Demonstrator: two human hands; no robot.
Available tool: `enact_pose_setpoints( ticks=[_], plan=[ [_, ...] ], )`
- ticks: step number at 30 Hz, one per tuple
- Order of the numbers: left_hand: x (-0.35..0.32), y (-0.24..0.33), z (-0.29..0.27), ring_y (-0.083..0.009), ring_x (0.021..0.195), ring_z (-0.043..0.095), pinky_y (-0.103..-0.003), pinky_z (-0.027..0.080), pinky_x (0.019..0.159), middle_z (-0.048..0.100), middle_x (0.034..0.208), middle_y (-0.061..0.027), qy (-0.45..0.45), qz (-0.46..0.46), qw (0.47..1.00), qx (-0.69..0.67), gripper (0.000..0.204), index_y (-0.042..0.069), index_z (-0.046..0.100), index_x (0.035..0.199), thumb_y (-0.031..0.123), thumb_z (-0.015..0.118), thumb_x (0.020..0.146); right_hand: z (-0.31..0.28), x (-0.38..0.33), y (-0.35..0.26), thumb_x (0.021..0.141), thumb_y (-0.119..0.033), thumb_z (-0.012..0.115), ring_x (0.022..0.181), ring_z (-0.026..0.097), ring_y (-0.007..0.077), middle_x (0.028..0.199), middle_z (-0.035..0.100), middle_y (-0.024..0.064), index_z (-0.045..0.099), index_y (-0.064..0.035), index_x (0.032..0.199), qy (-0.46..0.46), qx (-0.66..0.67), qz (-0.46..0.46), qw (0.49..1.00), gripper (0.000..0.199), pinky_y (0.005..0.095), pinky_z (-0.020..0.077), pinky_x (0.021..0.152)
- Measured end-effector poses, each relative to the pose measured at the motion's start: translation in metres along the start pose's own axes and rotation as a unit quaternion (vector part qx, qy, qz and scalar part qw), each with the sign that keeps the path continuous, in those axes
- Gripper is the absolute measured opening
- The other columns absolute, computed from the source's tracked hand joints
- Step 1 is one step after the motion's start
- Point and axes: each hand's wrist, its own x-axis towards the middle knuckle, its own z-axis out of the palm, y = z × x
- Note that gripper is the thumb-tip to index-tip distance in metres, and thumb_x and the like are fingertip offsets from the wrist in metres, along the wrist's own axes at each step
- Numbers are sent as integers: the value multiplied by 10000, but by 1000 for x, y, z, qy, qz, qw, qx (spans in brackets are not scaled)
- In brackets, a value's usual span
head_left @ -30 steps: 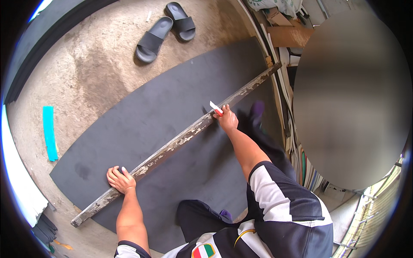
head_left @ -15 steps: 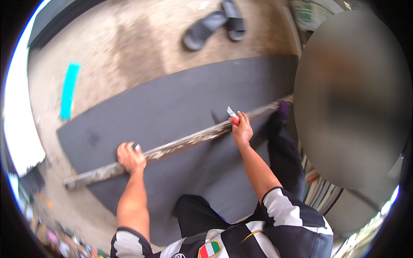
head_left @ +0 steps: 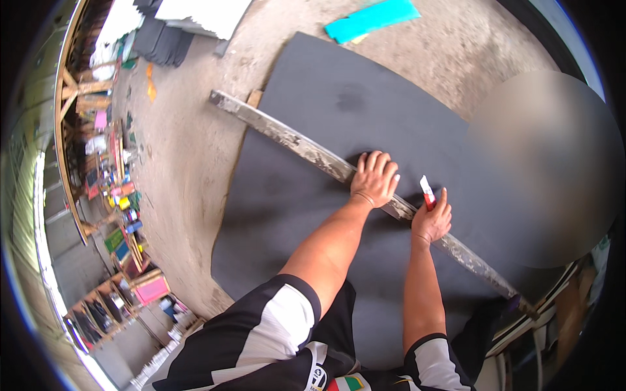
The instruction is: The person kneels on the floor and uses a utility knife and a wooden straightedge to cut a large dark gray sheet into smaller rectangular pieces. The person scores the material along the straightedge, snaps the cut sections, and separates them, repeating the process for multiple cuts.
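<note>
A long, narrow bar [head_left: 293, 138] with a worn, flaking surface lies slantwise across a large dark grey sheet [head_left: 313, 85] on the floor. My left hand [head_left: 375, 179] presses down on the middle of the bar, its fingers bent over the far edge. Close by on the right, my right hand [head_left: 432, 223] rests at the bar and holds a red and white utility knife [head_left: 428, 193], blade pointing up and away. The bar's far left end juts past the sheet's edge. At its near right end is something purple [head_left: 514, 303], beside my dark trouser leg.
A turquoise strip [head_left: 372, 19] lies on the concrete floor beyond the sheet. Stacked dark sheets [head_left: 160, 42] and white material [head_left: 202, 14] stand at the far left. Cluttered shelves [head_left: 107, 306] line the left side. A blurred oval covers the right.
The view has turned, so the bar now slopes down to the right. My left hand has slid along the bar, closer to my right hand. The knife stays in my right hand.
</note>
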Motion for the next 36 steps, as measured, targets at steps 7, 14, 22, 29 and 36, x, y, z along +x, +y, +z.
enact_pose_setpoints(
  ticks=[7, 14, 22, 29, 36],
  plan=[
    [-4, -53, -18, -380, 1363, 489, -560, 287, 1212, 572, 1371, -160, 238, -103, 961, -102, 636, 62, 559, 1368, 429, 775, 896, -1, 8, -1, 951, -299, 693, 1032, 643, 253, 1094, 633, 1, 575, -277, 1479, -35, -14, -1, 999, 541, 451, 473, 832],
    [-6, -256, -78, -330, 1658, 7, -639, 16, 1283, 134, 1789, -116, 193, -573, 782, -151, 837, 124, 149, 1713, 635, 356, 1083, 0, 11, 3, 964, -315, 695, 1046, 640, 255, 1102, 634, 3, 579, -272, 1472, -36, -11, 2, 999, 523, 439, 470, 841],
    [-8, -265, -69, -313, 1657, -60, -624, -52, 1284, 68, 1772, -232, 214, -560, 766, -232, 884, 166, 32, 1720, 566, 490, 1079, -3, 13, 2, 981, -331, 677, 1036, 639, 256, 1103, 640, 5, 581, -277, 1472, -37, -1, 1, 999, 503, 439, 470, 842],
    [-19, -281, -52, -333, 1646, 31, -612, -22, 1283, 199, 1740, -223, 218, -532, 798, -179, 894, 144, 125, 1709, 587, 539, 1051, -3, 15, 5, 985, -338, 681, 1068, 642, 256, 1122, 647, 3, 576, -279, 1477, -35, -4, 3, 999, 506, 439, 473, 863],
    [-8, -359, -65, -470, 1328, 582, -531, 446, 1134, 724, 1255, -259, 430, -501, 742, -117, 570, -4, 700, 1299, 491, 539, 1066, -6, 20, 4, 987, -335, 690, 1101, 640, 251, 1160, 655, 1, 574, -282, 1473, -52, -6, 19, 998, 503, 440, 474, 898]
  ],
)
